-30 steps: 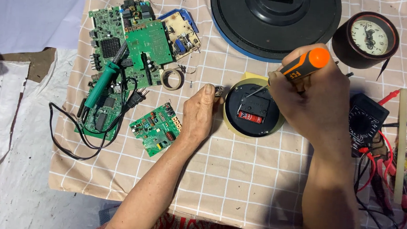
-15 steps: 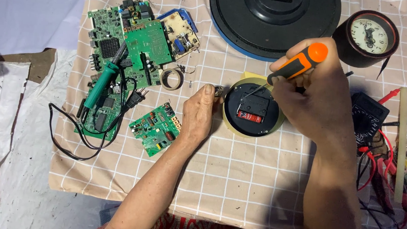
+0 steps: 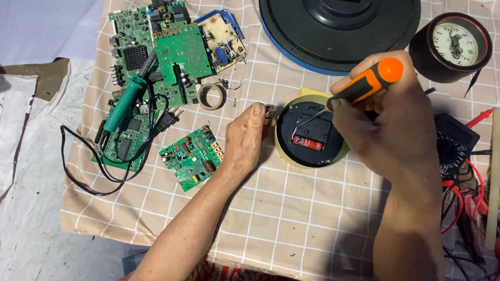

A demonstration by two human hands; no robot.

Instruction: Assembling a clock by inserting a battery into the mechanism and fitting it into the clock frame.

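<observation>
Head view, looking down. Counter (image 3: 290, 239) covered with a beige cloth checked in thin white lines, slightly wrinkled.

Right hand (image 3: 384, 127) closed around a screwdriver (image 3: 362, 88) with a rubbery orange-and-black handle; thin metal shaft angles down-left, tip on the back of a small round clock (image 3: 312, 134). Clock lies face down near counter centre: black plastic back, pale yellow rim, a red-labelled battery seated in its slot.

Left hand (image 3: 245, 140) rests knuckles up just left of the clock, fingers curled in, thumb and fingertips pinching at the rim by a small metal part; whether it grips the part I cannot tell.

Left side: a heap of green circuit boards (image 3: 151, 61), studded with black chips and a finned heatsink. A green-handled soldering iron (image 3: 128, 97) lies across them, its black cord looping off over the cloth. A smaller green circuit board (image 3: 191, 157) lies apart, just beside the left wrist. A roll of tape (image 3: 212, 96), tan, sits between the boards and the left hand.

Top: large round black disc (image 3: 338, 25), smooth, blue edge showing below. Top right: a dark round gauge (image 3: 451, 45) with pale dial. Right edge: a black multimeter (image 3: 455, 140), partly hidden by the right hand, with tangled red and black leads.
</observation>
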